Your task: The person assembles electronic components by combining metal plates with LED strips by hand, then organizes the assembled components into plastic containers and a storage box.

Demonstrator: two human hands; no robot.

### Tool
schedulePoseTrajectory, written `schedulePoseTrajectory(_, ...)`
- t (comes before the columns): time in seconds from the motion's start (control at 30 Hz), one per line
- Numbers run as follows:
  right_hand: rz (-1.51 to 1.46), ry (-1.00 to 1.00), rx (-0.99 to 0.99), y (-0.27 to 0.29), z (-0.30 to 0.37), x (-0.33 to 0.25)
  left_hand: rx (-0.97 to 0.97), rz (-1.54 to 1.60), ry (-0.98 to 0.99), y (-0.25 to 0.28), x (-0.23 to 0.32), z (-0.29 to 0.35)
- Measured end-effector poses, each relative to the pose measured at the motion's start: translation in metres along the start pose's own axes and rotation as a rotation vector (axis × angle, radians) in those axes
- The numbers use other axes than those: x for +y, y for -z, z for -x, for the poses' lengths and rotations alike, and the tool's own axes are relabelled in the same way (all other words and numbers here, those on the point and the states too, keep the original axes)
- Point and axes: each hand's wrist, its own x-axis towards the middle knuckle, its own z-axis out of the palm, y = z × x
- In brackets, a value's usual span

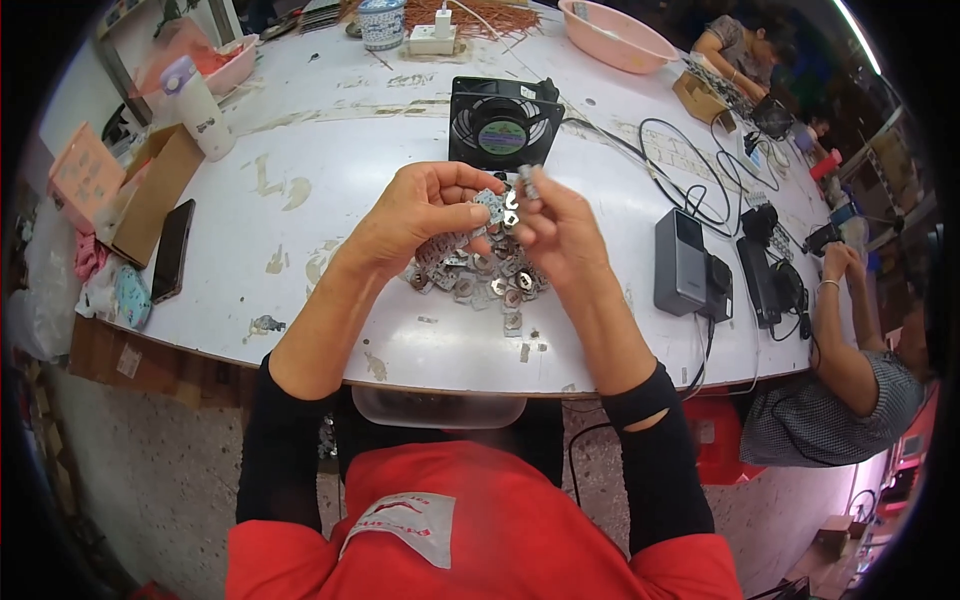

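My left hand (430, 212) is closed, thumb and fingers pinching a small grey metal piece (488, 205) above the table. Close beside it, my right hand (560, 225) is closed too, with a small grey metal part (527, 183) between thumb and forefinger; its exact kind is too small to make out. Beneath both hands lies a loose pile of small shiny metal parts (480, 275), several with round openings. Part of that pile is hidden by my hands. Just beyond my fingertips stands a black square fan (503, 122).
A black phone (173, 252) and a cardboard box (160, 195) lie at the left, near a white bottle (197, 108). To the right are a grey power unit (680, 265), black adapters (765, 270) and looped cables. A pink basin (618, 38) sits far back. Co-workers sit along the right side.
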Motion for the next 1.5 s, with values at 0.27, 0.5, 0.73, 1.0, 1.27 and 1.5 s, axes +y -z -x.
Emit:
schedulePoseTrajectory(0.27,0.447,0.154,0.126,-0.013,0.008,0.004,0.173,-0.399,-0.201,-0.005,-0.013,-0.002)
schedulePoseTrajectory(0.5,0.519,0.153,0.119,-0.010,0.007,0.006,0.249,-0.862,-0.464,-0.007,-0.026,-0.004)
schedulePoseTrajectory(0.73,0.712,0.284,0.151,-0.012,0.009,0.011,0.393,-1.099,-0.612,-0.017,-0.033,-0.005)
schedulePoseTrajectory(1.0,0.493,0.194,0.146,-0.010,0.008,0.009,0.358,-0.901,-0.576,-0.014,-0.027,-0.006)
schedulePoseTrajectory(1.27,0.673,0.290,0.188,-0.009,0.007,0.017,0.332,-0.980,-0.565,-0.012,-0.036,-0.008)
schedulePoseTrajectory(1.5,0.727,0.326,0.273,-0.018,0.013,0.012,0.339,-0.878,-0.433,-0.011,-0.033,-0.009)
